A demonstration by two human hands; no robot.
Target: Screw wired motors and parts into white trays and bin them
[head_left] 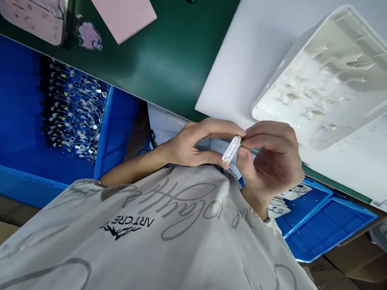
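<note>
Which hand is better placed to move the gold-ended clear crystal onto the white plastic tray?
Right, probably: the right hand pinches the gold-ended clear crystal and sits nearer the white plastic tray than the left hand.

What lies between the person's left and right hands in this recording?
In the head view, a clear rectangular bar with a gold-coloured end lies between the left hand and the right hand, held at its ends by the fingertips of both.
</note>
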